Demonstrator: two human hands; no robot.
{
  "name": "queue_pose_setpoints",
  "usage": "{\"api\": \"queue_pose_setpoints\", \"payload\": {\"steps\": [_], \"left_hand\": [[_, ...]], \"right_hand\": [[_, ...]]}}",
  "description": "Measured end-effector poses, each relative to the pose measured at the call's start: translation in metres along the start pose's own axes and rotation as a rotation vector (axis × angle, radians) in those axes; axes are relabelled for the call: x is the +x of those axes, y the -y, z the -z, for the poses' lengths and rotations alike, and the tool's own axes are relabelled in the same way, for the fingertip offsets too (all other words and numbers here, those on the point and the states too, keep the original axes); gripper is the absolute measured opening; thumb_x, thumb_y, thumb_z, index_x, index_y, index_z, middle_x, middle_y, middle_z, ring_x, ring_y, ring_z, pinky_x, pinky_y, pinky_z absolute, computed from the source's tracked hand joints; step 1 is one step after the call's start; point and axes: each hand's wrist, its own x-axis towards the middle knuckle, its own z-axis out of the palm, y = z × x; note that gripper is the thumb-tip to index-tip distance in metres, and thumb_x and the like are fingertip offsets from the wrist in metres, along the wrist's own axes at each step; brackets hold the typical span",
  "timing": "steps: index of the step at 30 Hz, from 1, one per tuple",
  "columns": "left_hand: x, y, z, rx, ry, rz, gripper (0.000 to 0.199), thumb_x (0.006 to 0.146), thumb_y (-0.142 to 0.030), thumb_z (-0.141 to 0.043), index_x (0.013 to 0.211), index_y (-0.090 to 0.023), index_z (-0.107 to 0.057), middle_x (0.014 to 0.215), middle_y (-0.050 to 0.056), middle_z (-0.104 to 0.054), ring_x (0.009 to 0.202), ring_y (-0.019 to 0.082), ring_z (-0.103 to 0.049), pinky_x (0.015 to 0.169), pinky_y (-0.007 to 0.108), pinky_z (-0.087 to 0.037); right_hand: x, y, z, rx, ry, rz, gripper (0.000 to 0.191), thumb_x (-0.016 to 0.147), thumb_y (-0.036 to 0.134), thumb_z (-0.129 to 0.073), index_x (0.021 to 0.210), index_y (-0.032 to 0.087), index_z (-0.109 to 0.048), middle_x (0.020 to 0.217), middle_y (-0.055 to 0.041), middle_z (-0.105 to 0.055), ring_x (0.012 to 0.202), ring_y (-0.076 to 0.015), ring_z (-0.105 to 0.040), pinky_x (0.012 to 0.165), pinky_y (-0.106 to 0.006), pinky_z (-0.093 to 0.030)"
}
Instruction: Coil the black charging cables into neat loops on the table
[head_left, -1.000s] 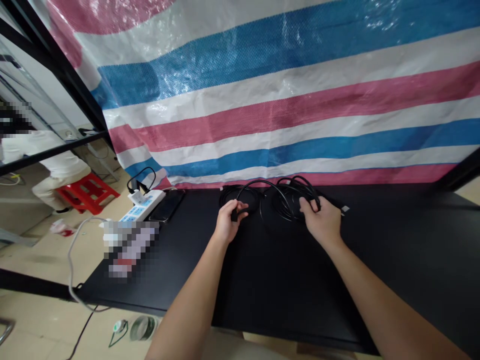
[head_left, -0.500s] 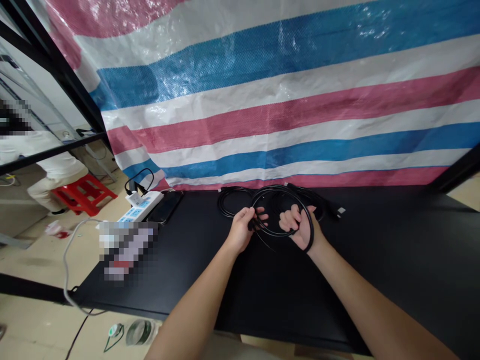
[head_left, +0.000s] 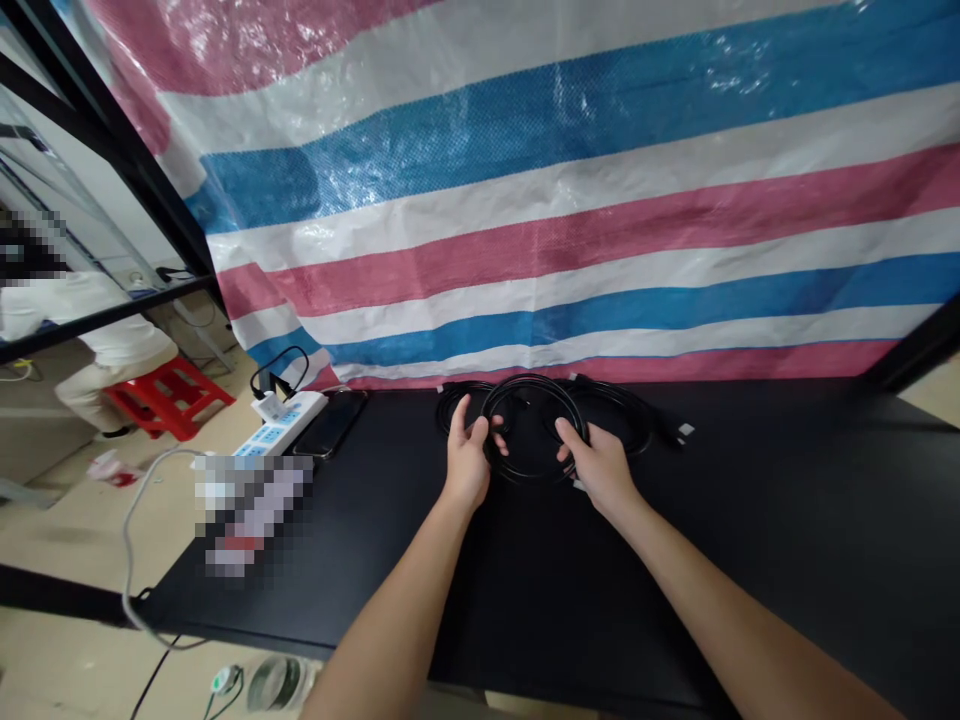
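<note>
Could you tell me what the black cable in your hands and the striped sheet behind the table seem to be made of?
Black cable: probably rubber or plastic sheathing, smooth, holding springy coils. Striped sheet: apparently woven plastic tarpaulin, with visible weave grain and glossy, crinkled highlights.

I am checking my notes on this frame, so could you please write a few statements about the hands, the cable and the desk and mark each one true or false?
1. Both hands grip one coiled black cable, the left hand on its left side and the right hand on its right. True.
2. The coil is being held over a white desk. False: the desk is black.
3. A white power strip lies at the desk's far left corner, beside a dark phone. True.
4. A plain grey wall stands behind the desk. False: a striped tarp in red, white and blue hangs there.
</note>
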Motion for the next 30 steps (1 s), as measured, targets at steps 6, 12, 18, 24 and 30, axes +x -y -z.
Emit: {"api": "queue_pose_setpoints", "payload": {"steps": [6, 12, 18, 24, 30], "left_hand": [[0.003, -0.003, 0.0, 0.007, -0.062, -0.022, 0.015, 0.078, -0.019, -0.061, 0.09, -0.018, -0.054, 0.056, -0.008, -0.049, 0.036, 0.004, -0.036, 0.038, 0.018, -0.028], [0.009, -0.005, 0.004, -0.018, -0.098, -0.067, 0.015, 0.075, -0.015, -0.06, 0.088, -0.018, -0.053, 0.06, -0.005, -0.055, 0.04, 0.005, -0.041, 0.04, 0.018, -0.031], [0.028, -0.009, 0.021, 0.021, -0.155, -0.059, 0.023, 0.069, -0.008, -0.057, 0.09, -0.017, -0.059, 0.082, 0.004, -0.067, 0.066, 0.013, -0.064, 0.059, 0.024, -0.048], [0.044, -0.011, 0.044, 0.48, -0.332, -0.22, 0.038, 0.075, -0.007, -0.049, 0.108, -0.02, -0.063, 0.11, 0.009, -0.069, 0.105, 0.021, -0.064, 0.093, 0.035, -0.049], [0.027, -0.014, 0.039, 1.251, -0.259, -0.33, 0.039, 0.076, -0.012, -0.055, 0.113, -0.013, -0.065, 0.139, 0.02, -0.051, 0.135, 0.033, -0.04, 0.108, 0.051, -0.033]], "right_hand": [[-0.003, 0.003, 0.002, -0.345, -0.058, 0.252, 0.042, 0.074, 0.064, -0.05, 0.071, 0.022, -0.055, 0.053, -0.0035, -0.062, 0.054, -0.0213, -0.062, 0.057, -0.031, -0.048], [-0.012, 0.028, -0.006, -1.056, 0.088, 0.125, 0.032, 0.091, 0.036, -0.038, 0.091, 0.013, -0.06, 0.079, -0.0169, -0.07, 0.078, -0.0285, -0.069, 0.065, -0.033, -0.047], [0.004, 0.066, -0.028, -1.202, 0.231, 0.013, 0.044, 0.096, 0.031, -0.027, 0.11, 0.007, -0.061, 0.104, -0.0243, -0.068, 0.099, -0.0291, -0.067, 0.08, -0.036, -0.047], [0.028, 0.07, -0.069, -1.122, 0.319, 0.006, 0.046, 0.096, 0.028, -0.027, 0.117, 0.007, -0.062, 0.118, -0.0238, -0.064, 0.108, -0.026, -0.064, 0.086, -0.033, -0.046], [0.036, 0.055, -0.082, -1.152, 0.336, -0.038, 0.035, 0.09, 0.017, -0.039, 0.109, 0.006, -0.066, 0.115, -0.024, -0.066, 0.107, -0.0263, -0.064, 0.083, -0.032, -0.048]]}}
